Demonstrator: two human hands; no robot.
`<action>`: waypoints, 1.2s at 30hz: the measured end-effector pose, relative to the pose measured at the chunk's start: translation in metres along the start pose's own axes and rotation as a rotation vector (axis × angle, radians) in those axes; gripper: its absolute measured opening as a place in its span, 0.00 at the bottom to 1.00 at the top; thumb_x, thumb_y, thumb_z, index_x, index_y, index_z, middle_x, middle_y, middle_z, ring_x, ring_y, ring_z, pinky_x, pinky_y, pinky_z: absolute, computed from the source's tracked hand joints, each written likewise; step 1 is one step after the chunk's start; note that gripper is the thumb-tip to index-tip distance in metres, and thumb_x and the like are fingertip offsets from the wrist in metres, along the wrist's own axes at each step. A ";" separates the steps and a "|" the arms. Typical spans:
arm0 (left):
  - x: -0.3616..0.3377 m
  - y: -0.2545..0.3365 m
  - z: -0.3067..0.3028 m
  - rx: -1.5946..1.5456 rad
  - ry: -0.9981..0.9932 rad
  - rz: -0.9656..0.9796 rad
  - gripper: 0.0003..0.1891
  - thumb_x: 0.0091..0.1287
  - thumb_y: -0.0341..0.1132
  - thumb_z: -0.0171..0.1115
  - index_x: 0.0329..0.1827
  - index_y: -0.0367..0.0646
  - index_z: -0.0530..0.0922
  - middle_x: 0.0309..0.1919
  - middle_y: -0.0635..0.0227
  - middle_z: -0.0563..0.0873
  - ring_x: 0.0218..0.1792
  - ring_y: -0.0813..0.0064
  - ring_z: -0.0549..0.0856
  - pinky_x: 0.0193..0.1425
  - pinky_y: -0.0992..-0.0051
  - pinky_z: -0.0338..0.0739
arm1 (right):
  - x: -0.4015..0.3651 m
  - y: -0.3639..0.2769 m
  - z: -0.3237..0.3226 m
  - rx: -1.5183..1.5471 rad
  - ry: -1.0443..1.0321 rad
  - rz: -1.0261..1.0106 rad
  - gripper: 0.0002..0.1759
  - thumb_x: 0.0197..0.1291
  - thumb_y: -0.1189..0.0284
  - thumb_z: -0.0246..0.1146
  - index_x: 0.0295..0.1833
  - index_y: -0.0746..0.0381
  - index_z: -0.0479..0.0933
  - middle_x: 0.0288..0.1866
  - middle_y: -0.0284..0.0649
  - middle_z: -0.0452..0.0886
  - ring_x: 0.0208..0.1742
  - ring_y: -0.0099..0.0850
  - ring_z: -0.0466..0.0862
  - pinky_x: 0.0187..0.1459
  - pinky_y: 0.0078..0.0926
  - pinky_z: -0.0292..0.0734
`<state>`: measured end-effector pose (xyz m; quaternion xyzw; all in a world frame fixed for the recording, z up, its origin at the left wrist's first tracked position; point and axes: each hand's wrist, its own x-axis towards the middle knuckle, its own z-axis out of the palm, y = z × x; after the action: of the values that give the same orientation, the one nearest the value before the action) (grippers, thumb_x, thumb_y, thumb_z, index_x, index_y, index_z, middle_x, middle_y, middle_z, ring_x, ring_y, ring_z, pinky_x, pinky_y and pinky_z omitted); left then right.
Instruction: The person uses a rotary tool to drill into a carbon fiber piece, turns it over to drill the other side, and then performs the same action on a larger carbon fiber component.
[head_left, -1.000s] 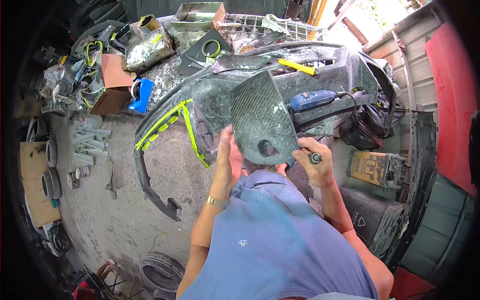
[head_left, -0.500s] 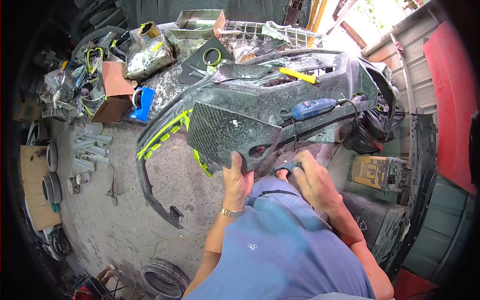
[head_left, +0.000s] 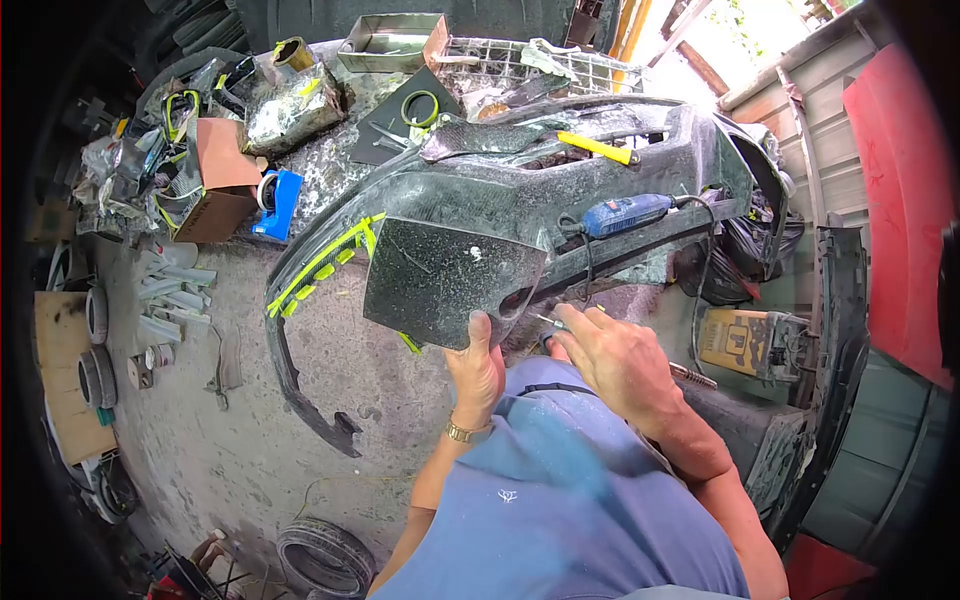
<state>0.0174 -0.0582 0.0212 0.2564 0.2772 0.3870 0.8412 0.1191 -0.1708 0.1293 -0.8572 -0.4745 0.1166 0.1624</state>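
My left hand [head_left: 478, 372] grips the lower edge of a dark, dust-speckled panel [head_left: 445, 285], thumb on its face and the other fingers behind. An oval hole sits in the panel's right lower corner. Closed around a slim rotary tool handpiece [head_left: 552, 321], my right hand [head_left: 625, 368] points its thin metal tip toward that hole, a short gap away. A coiled sleeve shows behind this hand, and a flexible shaft runs up to a blue rotary tool body [head_left: 628, 214]. That body rests on a large dark car bumper [head_left: 470, 190] behind the panel.
Yellow-green tape [head_left: 325, 268] marks the bumper's left side. A yellow-handled tool [head_left: 597, 148] lies on top of it. Behind are a tape roll [head_left: 420, 108], a blue tape dispenser [head_left: 278, 205] and an open cardboard box [head_left: 213, 212]. A tire [head_left: 327, 555] lies on the floor.
My right hand has turned and come closer to the panel, its handpiece tip now showing near the hole. The panel has tilted and shifted slightly left in my left hand.
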 end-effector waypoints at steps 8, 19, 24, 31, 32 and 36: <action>0.003 0.001 -0.004 0.002 0.003 -0.042 0.30 0.69 0.34 0.66 0.71 0.42 0.63 0.64 0.63 0.74 0.63 0.69 0.74 0.71 0.63 0.66 | 0.010 -0.001 0.005 -0.058 -0.024 -0.055 0.13 0.66 0.65 0.60 0.48 0.64 0.75 0.30 0.43 0.79 0.29 0.41 0.84 0.28 0.37 0.78; 0.004 0.001 -0.001 0.003 0.019 -0.002 0.30 0.69 0.32 0.65 0.72 0.42 0.61 0.65 0.63 0.72 0.63 0.69 0.73 0.71 0.62 0.67 | 0.015 -0.003 0.007 -0.048 -0.103 -0.036 0.11 0.67 0.65 0.58 0.44 0.63 0.74 0.31 0.43 0.80 0.30 0.43 0.84 0.30 0.38 0.79; 0.005 0.000 -0.002 0.014 0.038 -0.029 0.31 0.69 0.32 0.65 0.72 0.42 0.61 0.65 0.62 0.72 0.63 0.68 0.73 0.71 0.62 0.67 | 0.016 -0.004 0.007 -0.054 -0.091 -0.037 0.11 0.68 0.65 0.58 0.43 0.63 0.73 0.32 0.43 0.80 0.31 0.43 0.84 0.30 0.38 0.79; 0.004 0.001 0.000 0.010 0.044 -0.015 0.30 0.69 0.32 0.65 0.71 0.41 0.62 0.65 0.62 0.72 0.63 0.68 0.73 0.71 0.62 0.67 | 0.017 -0.004 0.008 -0.044 -0.113 -0.024 0.11 0.68 0.65 0.58 0.43 0.63 0.74 0.31 0.43 0.80 0.31 0.43 0.85 0.30 0.38 0.79; 0.004 0.000 -0.003 0.015 0.046 -0.036 0.30 0.69 0.33 0.65 0.71 0.41 0.62 0.65 0.62 0.72 0.63 0.68 0.73 0.71 0.62 0.67 | 0.017 -0.003 0.008 -0.044 -0.113 -0.023 0.11 0.68 0.65 0.58 0.43 0.63 0.74 0.31 0.43 0.80 0.31 0.43 0.85 0.30 0.38 0.79; 0.005 -0.002 -0.007 0.010 0.046 -0.081 0.29 0.70 0.34 0.65 0.71 0.41 0.62 0.65 0.63 0.72 0.63 0.68 0.73 0.70 0.62 0.67 | 0.016 -0.003 0.008 -0.060 -0.103 -0.034 0.11 0.68 0.65 0.58 0.43 0.63 0.73 0.31 0.43 0.80 0.30 0.43 0.85 0.29 0.38 0.79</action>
<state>0.0164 -0.0537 0.0130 0.2401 0.3083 0.3570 0.8484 0.1221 -0.1537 0.1221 -0.8464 -0.5000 0.1435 0.1140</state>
